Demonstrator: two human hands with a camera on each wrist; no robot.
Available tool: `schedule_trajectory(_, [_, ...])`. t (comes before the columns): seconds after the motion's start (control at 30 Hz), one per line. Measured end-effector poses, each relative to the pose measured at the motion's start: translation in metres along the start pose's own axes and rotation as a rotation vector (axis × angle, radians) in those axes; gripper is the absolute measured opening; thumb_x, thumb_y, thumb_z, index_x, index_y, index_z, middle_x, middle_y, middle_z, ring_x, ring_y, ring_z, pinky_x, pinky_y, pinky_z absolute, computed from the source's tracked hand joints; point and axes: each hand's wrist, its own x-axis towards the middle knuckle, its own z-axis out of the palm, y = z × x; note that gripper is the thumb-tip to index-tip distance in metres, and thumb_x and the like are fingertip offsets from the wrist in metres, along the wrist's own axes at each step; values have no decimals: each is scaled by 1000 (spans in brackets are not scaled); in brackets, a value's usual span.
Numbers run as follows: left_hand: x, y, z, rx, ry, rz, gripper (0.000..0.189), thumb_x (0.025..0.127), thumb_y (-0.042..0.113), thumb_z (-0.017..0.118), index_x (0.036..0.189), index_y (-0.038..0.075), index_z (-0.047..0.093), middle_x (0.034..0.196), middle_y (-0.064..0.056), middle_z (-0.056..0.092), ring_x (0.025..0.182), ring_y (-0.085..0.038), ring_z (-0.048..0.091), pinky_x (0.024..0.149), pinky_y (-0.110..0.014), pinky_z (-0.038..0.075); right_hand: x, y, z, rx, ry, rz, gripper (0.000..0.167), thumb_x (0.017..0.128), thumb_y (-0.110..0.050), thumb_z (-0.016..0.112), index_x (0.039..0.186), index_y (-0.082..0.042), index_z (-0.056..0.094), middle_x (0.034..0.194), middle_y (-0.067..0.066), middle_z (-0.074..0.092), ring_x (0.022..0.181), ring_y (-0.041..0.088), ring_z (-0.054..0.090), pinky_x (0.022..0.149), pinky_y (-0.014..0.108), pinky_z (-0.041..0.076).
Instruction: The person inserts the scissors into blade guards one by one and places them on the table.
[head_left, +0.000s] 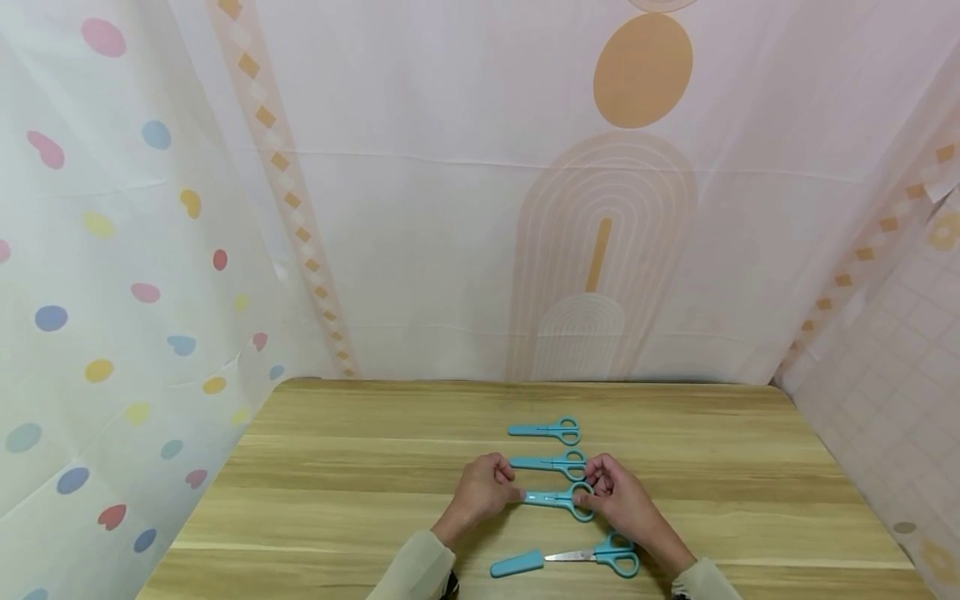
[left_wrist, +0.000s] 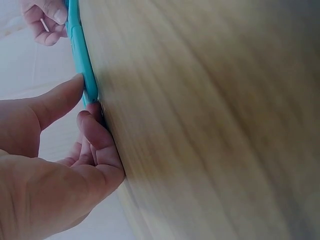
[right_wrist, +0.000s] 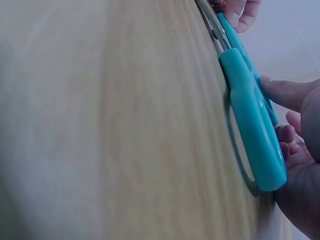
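Note:
Sheathed turquoise scissors (head_left: 550,499) lie crosswise between the two hands. My left hand (head_left: 483,490) pinches the tip of their blade cover (left_wrist: 84,62), thumb on one face and a finger at the end. On the handle loops at the other end, my right hand (head_left: 624,502) holds with thumb and curled fingers; the loops partly hide these fingers in the right wrist view. Nearer the front, uncovered scissors (head_left: 617,557) lie with bare metal blades. Their loose blade cover (head_left: 517,563) rests just left of the blade tips.
Behind the held pair lie two more sheathed scissors, a middle pair (head_left: 542,463) and a far pair (head_left: 542,430), handles to the right. The wooden table (head_left: 360,467) ends at a patterned curtain (head_left: 420,250); a dotted curtain (head_left: 112,317) hangs at the left.

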Motion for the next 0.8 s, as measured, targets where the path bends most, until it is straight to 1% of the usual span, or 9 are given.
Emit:
schedule_trajectory(0.2, [-1,-2,0,-4,3,44,27,76,0,82,88,0,59,73,-3,53,66,-16,48,58,-27,41,-1,-2,-1,11,-15,1,35,82,-7,80,104,-2,54,81,4,55,68,12,48,60,21,40])
schedule_trajectory(0.4, [-1,-1,-2,-16,-14,22,26,78,2,81,91,2,59,74,-3,52,66,-17,48,58,-28,40,-1,-2,-1,16,-16,-9,34,82,-9,80,104,-2,54,80,4,54,68,12,48,60,21,41])
schedule_trajectory(0.63, [0,-2,-5,-19,-35,29,26,79,3,81,93,1,60,75,-3,53,67,-17,48,58,-27,41,-1,-1,-1,52,11,2,34,82,-7,80,105,-2,55,81,5,55,67,11,48,59,21,41])
schedule_trajectory(0.8, [0,-4,-6,-25,-39,21,26,79,4,81,94,1,60,78,-5,55,69,-17,50,58,-28,42,-2,-1,-2,77,8,6,35,82,-7,80,105,-1,54,82,6,55,66,11,47,58,20,40])
